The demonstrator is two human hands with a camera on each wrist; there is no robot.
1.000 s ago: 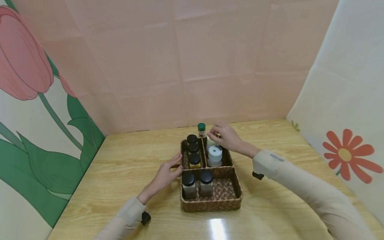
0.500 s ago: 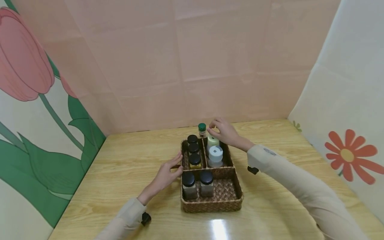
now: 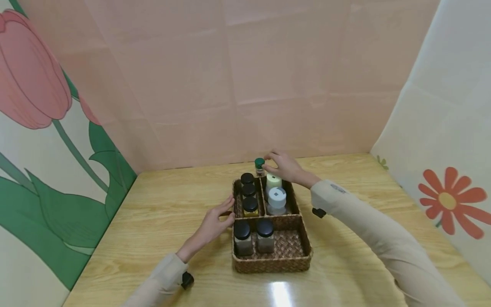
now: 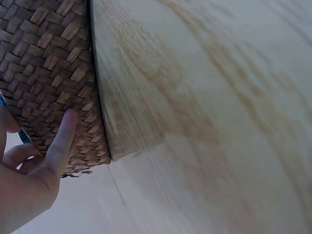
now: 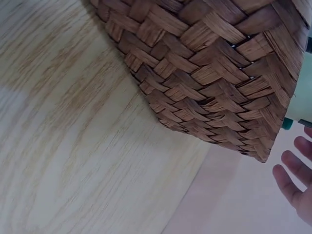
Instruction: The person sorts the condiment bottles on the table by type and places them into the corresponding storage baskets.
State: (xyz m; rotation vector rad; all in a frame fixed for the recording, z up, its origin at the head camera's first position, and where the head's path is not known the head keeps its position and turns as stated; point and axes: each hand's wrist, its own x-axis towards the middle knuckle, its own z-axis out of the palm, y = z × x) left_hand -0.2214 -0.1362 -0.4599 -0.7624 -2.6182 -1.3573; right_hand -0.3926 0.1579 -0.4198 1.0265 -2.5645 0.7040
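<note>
A brown woven basket (image 3: 272, 265) with three compartments stands on the table. My left hand (image 3: 212, 221) rests its fingers against the basket's left side; in the left wrist view one finger (image 4: 62, 139) lies along the weave. My right hand (image 3: 285, 167) is over the back right, its thumb and forefinger beside the green cap of a small bottle (image 3: 260, 172). The bottle's lower part is hidden. Below that hand, a bottle with a cream lid (image 3: 274, 181) stands behind a white-lidded bottle (image 3: 277, 200) in the back right compartment. In the right wrist view the fingers (image 5: 296, 168) are spread, slightly bent.
Several black-lidded jars (image 3: 250, 205) line the back left compartment. Two black-lidded jars (image 3: 265, 236) stand in the front compartment, left and middle. The wooden table (image 3: 165, 200) meets a pink backdrop (image 3: 230, 85) behind the basket.
My right hand has moved back and slightly left, off the cream-lidded bottle, which now shows, and toward the green cap. My left hand stays at the basket's side.
</note>
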